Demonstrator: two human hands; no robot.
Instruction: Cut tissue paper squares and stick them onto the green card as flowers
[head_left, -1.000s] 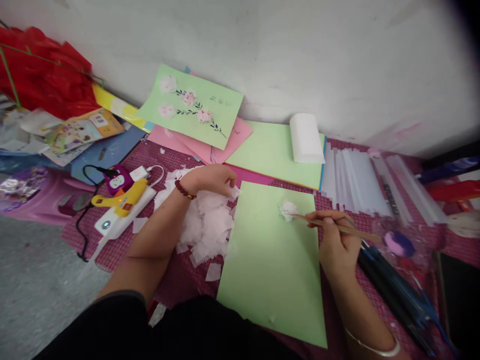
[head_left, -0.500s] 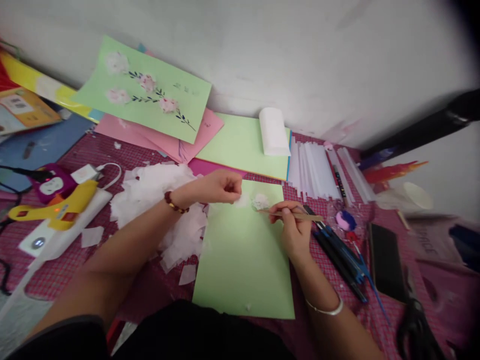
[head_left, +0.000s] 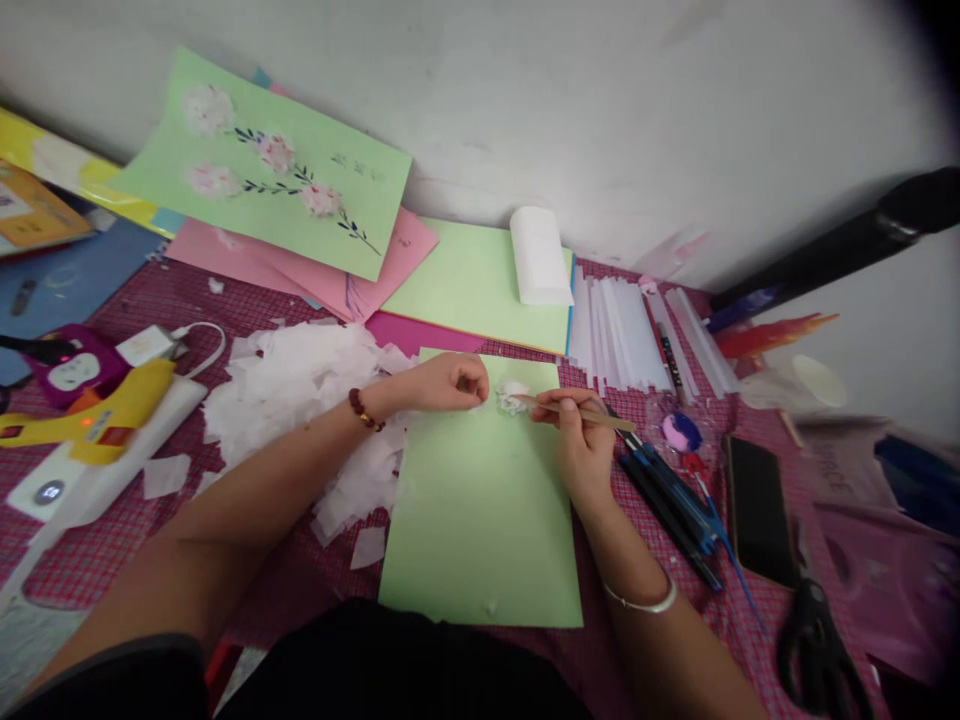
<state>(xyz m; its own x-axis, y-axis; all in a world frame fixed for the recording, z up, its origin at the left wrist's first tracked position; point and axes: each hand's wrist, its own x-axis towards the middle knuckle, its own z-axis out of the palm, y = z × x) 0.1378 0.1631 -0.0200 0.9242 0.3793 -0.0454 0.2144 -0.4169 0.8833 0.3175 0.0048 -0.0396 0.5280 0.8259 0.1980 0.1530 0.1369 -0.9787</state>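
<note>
A green sheet (head_left: 480,520) lies on the checked cloth in front of me. Near its top edge sits a small ruffled white paper flower (head_left: 513,397). My right hand (head_left: 583,440) grips a thin wooden stick (head_left: 600,415), whose tip touches the flower's right side. Just left of the flower, my left hand (head_left: 454,382) is closed with thumb and fingertips together over the sheet; whatever it pinches is too small to make out. Beside my left forearm spreads a pile of white paper squares (head_left: 300,385).
A finished flower picture (head_left: 300,200) leans at the back left. Far left are a yellow glue gun (head_left: 127,415) and a white power strip (head_left: 97,480). On the right lie pens (head_left: 667,520), a phone (head_left: 759,510), black scissors (head_left: 817,640) and white strips (head_left: 622,335).
The stick's tip has moved up onto the flower from just below it. My left hand has lowered a little toward the sheet, hiding the pale piece seen beneath it before. The view has shifted slightly.
</note>
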